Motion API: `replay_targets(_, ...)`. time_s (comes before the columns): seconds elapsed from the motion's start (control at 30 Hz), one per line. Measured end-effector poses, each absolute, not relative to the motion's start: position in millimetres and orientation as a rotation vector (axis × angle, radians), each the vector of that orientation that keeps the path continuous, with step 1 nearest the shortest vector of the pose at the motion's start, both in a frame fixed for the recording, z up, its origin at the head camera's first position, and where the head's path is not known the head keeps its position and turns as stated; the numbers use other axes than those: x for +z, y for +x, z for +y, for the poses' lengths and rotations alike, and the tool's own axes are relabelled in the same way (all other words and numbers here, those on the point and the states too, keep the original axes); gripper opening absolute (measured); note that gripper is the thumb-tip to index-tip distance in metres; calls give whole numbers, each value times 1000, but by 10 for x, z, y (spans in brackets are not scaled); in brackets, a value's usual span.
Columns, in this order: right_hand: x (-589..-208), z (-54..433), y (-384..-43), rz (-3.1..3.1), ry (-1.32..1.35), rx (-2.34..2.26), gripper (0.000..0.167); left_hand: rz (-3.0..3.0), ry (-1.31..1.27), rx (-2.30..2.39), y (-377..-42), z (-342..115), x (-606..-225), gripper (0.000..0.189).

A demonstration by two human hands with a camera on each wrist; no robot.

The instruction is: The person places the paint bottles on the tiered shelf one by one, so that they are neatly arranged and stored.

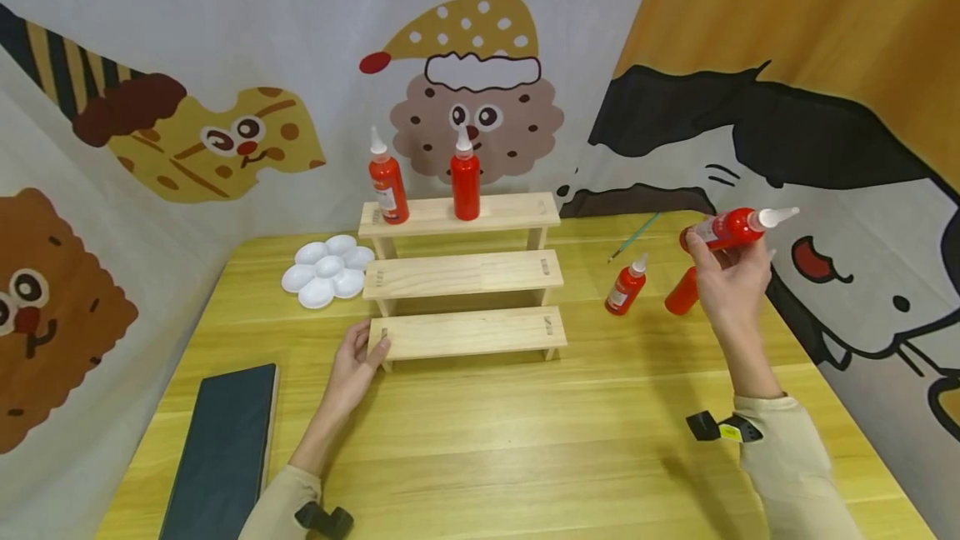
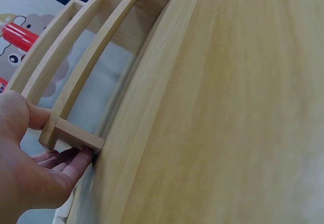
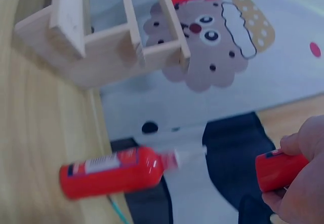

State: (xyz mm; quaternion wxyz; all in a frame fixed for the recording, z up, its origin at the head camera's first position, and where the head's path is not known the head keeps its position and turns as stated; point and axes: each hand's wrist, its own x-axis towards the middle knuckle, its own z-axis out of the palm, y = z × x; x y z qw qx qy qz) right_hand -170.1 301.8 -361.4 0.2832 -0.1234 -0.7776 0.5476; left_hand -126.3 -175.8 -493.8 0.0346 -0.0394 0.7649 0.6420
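Observation:
My right hand [image 1: 733, 290] holds a red squeeze bottle [image 1: 738, 226] above the table at the right. The bottle lies tilted on its side, its white nozzle toward the right. With thumb and fingers, my left hand [image 1: 351, 369] grips the left end of the lowest step of a three-step wooden rack [image 1: 468, 333]. Two matching bottles stand on the top step, a left one [image 1: 387, 190] and a middle one [image 1: 466, 186]. Below the raised hand are two more on the table, one labelled bottle [image 1: 626, 288] and one partly hidden bottle [image 1: 682, 293].
A white flower-shaped palette [image 1: 327, 267] lies left of the rack. Near the table's left edge is a dark green book [image 1: 221, 448]. A thin paintbrush [image 1: 634, 237] lies at the back right. Printed cloth [image 1: 277, 7] hangs behind the table.

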Motion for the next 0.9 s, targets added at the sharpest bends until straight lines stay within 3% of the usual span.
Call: replay_targets(0.9, -3324, 1946, -2416, -2290, 267, 1484, 54, 2351, -137, 1964, -1275, -1750, -4939, 59)
